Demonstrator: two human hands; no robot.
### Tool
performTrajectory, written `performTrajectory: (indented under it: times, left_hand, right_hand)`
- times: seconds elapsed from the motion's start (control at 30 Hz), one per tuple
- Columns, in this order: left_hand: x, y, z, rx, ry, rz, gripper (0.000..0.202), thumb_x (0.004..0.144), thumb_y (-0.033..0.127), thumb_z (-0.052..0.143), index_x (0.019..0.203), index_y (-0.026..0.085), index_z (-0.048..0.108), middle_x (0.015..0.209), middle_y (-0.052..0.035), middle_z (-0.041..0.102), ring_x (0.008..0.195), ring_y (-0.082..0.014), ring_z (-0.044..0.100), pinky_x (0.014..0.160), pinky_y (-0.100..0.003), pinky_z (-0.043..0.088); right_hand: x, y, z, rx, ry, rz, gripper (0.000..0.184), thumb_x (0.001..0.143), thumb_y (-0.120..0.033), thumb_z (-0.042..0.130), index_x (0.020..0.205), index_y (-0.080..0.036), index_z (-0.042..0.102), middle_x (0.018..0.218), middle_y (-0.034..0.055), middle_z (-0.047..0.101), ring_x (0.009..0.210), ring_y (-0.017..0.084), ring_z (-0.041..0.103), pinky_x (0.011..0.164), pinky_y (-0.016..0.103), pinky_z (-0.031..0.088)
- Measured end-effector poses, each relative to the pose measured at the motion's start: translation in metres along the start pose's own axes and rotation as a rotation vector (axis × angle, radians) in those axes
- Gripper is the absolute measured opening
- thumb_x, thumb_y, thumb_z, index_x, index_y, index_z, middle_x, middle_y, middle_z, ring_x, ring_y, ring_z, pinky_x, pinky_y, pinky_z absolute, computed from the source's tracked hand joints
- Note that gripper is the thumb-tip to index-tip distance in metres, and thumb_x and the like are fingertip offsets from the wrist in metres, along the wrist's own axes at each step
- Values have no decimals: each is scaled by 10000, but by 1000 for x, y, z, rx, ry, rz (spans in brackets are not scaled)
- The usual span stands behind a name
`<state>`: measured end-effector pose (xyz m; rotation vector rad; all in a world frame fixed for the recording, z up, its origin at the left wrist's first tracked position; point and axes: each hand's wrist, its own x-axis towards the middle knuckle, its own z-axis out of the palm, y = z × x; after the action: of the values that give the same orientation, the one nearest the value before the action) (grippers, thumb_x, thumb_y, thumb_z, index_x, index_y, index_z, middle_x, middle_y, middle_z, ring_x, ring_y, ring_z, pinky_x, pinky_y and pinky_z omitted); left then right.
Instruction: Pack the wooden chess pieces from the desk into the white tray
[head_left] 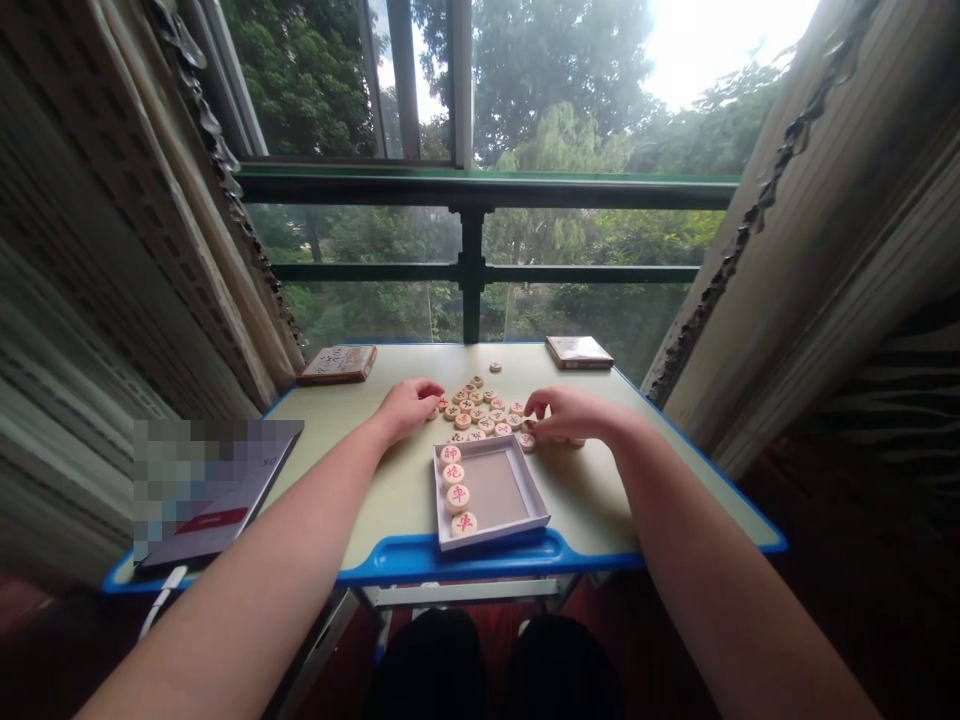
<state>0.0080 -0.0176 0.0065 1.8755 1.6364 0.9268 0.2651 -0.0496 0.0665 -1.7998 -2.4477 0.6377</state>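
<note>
Wooden chess discs (480, 408) lie heaped mid-frame where both hands reach them: left hand (409, 405) and right hand (566, 412), apart, curl onto the heap's edges (grip unclear). The tray (499, 490) below holds four, rowed along its left wall.

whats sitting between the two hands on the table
A loose cluster of round wooden chess pieces lies between the left hand and right hand, in the head view.

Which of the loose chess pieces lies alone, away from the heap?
The single piece nearest the window, beyond the heap; the others lie crowded together.
</note>
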Motion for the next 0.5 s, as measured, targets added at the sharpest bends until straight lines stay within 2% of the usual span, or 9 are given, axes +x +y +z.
performTrajectory:
  times: [0.17, 0.33, 0.4, 0.5]
  left_hand:
    - [2, -5, -4, 86, 64, -8, 310, 698, 270, 528, 943, 132, 656, 968, -82, 678, 834, -197, 614, 781, -297, 459]
    - [2, -6, -3, 84, -25, 40, 462, 695, 484, 552, 992, 143, 648, 968, -87, 675, 835, -210, 611, 747, -305, 465]
    - [1, -6, -2, 130, -31, 57, 439, 684, 484, 565, 953, 153, 667, 972, -84, 675, 854, -218, 606, 765, -308, 455]
    - [-1, -5, -4, 154, -25, 56, 379, 680, 446, 580, 919, 171, 686, 962, -75, 681, 872, -220, 602, 792, -306, 442]
  right_hand:
    - [1, 3, 0, 22, 25, -46, 260, 690, -311, 604, 918, -188, 621, 790, 26, 646, 553, 98, 553, 458, 180, 356]
    - [3, 6, 4, 32, -28, -35, 198, 672, -286, 615, 842, -192, 650, 738, 23, 644, 566, 102, 551, 457, 179, 346]
    - [5, 6, 5, 21, -32, 5, 202, 699, -304, 589, 848, -181, 650, 686, 27, 637, 526, 100, 533, 440, 186, 331]
    - [10, 9, 8, -33, 47, 23, 178, 725, -297, 562, 817, -169, 645, 638, 24, 629, 496, 93, 513, 444, 193, 318]
